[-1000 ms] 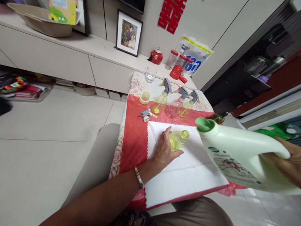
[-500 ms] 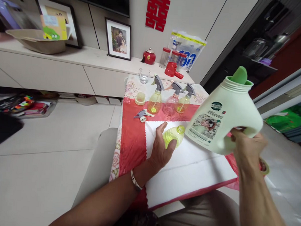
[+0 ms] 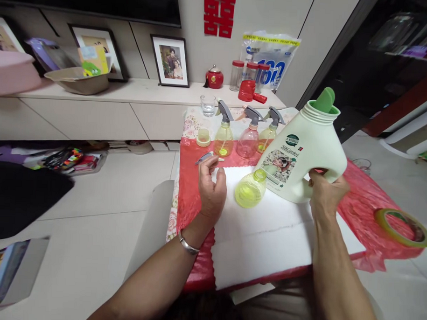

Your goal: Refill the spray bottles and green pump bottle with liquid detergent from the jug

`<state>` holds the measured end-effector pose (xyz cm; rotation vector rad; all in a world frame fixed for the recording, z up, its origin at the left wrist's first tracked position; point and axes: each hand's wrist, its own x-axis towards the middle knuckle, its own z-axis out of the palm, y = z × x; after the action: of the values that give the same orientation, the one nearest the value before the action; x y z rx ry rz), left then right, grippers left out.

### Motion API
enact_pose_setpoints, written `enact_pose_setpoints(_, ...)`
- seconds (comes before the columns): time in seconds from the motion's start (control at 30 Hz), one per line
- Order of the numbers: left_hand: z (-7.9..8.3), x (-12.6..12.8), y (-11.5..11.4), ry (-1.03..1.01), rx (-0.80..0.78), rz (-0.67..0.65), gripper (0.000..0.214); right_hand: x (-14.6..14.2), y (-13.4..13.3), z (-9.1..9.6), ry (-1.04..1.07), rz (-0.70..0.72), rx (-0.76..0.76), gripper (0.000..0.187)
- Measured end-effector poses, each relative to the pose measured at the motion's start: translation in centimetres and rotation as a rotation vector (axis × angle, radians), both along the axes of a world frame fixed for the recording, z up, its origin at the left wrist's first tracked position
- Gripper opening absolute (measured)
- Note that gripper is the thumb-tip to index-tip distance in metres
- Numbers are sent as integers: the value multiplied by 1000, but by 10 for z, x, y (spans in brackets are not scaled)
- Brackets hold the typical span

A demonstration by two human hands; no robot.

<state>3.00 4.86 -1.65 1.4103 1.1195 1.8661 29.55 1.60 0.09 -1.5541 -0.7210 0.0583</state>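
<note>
The left forearm slants up from the bottom edge toward the upper right, with a silver bracelet (image 3: 188, 244) at the wrist. The left hand (image 3: 212, 190) is raised, its fingers loosely bent and the thumb lifted apart from them; it holds nothing. It hangs just beside the yellow bottle (image 3: 249, 190) (capless, neck open), with a visible gap between them. That bottle stands on the white mat (image 3: 263, 241), and the fingertips partly cover a grey trigger head (image 3: 204, 156) behind them.

The right forearm rises steeply from the lower right. The right hand (image 3: 326, 189) has its fingers closed round the handle of the pale green jug (image 3: 304, 154), which is spout up and leaning a little. The jug's base is by the mat's far part, right of the bottle; whether it bears weight there, I cannot tell.

Beyond, a pink spray bottle (image 3: 247, 141) stands on the red-covered surface (image 3: 190, 178).
</note>
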Motion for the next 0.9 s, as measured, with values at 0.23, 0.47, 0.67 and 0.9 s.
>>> enact_pose_setpoints(0.23, 6, -21, 10, -42, -263, 26, 27, 7, -17, 2, 58, 91, -139, 44)
enact_pose_setpoints(0.47, 6, -72, 45, 453, -361, 50, 24, 35, -48, 13, 168, 449, -272, 76)
enact_pose_setpoints(0.67, 4, -75, 57, 711, -361, -2, 18, 53, -65, 20, 379, 318, -162, 82)
enact_pose_setpoints(0.9, 2, -51, 56, 826, -401, -27, 10, 55, -66, 19, 473, 248, -77, 79)
